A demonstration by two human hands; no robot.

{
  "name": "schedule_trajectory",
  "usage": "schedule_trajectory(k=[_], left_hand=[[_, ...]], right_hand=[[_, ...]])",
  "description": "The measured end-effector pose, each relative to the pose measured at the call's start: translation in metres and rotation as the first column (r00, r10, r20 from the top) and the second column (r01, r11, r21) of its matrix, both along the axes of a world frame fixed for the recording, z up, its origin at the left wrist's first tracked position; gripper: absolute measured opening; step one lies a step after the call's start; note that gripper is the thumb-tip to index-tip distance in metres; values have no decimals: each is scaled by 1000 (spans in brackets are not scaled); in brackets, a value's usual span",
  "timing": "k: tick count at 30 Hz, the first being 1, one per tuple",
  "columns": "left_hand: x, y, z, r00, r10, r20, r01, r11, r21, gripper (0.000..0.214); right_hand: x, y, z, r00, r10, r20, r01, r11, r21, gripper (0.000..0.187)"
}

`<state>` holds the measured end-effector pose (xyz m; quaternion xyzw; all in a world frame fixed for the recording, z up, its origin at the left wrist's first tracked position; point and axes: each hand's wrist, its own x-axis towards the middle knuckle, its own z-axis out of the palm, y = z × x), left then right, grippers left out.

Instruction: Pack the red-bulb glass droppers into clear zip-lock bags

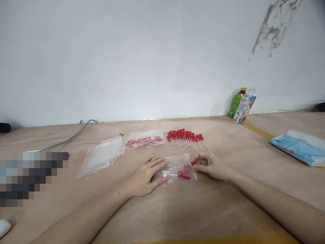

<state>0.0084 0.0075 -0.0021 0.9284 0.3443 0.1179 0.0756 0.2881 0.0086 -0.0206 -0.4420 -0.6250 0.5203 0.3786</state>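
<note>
Clear bag (pixel 177 162) lay flat on the surface (pixel 177 213), right in front of the person, with a couple of red-bulbed droppers (pixel 184 175) already inside. The left hand (pixel 146 176) sat on the bag's left end, fingers spread wide and pressed flat, gripping nothing, just pinning the plastic. The right hand (pixel 210 166) was at the bag's right end, fingers pinched narrow on the red bulb of one dropper (pixel 188 165), whose thin stem pointed in toward the bag. Couldn't tell whether the tip was actually past the opening, the plastic is too see-through.

Behind the bag was a neat row of loose droppers (pixel 185 137). Behind and left of it were some filled bags (pixel 144 139), and further left of the bag a stack of empty bags (pixel 101 156). Two bottles (pixel 241 105) stood well behind and to the right of the bag, by the wall.

My two cents on doing this bit well: hold the stem low and parallel to the ones already in there so it doesn't snag the film. The flat hand should hold the bag down without squashing the mouth shut. I'd also line the bulbs up at the same end, so it closes without a fight.
</note>
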Motion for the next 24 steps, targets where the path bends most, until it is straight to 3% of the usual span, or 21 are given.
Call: schedule_trajectory(k=[8,15,17,19,21,22,24], left_hand=[[1,-2,3,1000,8,-7,-9,1000,-16,50],[0,0,0,1000,-5,-16,5,1000,-7,48],[0,0,0,1000,-4,-17,4,1000,-11,48],[0,1,0,1000,-2,-11,1,1000,-16,49],[1,1,0,1000,3,-8,-3,1000,-27,49],[1,1,0,1000,5,-10,-5,999,-34,49],[1,2,0,1000,2,-16,-3,999,-51,48]], right_hand=[[-14,1,0,992,-125,5,124,984,125,28],[-15,1,2,997,-69,21,69,998,5,28],[-4,13,5,980,-179,89,170,981,94,24],[12,30,10,901,-402,163,356,900,250,18],[30,51,14,751,-599,279,486,787,380,13],[38,61,16,673,-652,350,520,753,403,13],[51,80,18,571,-669,476,558,741,372,15]])
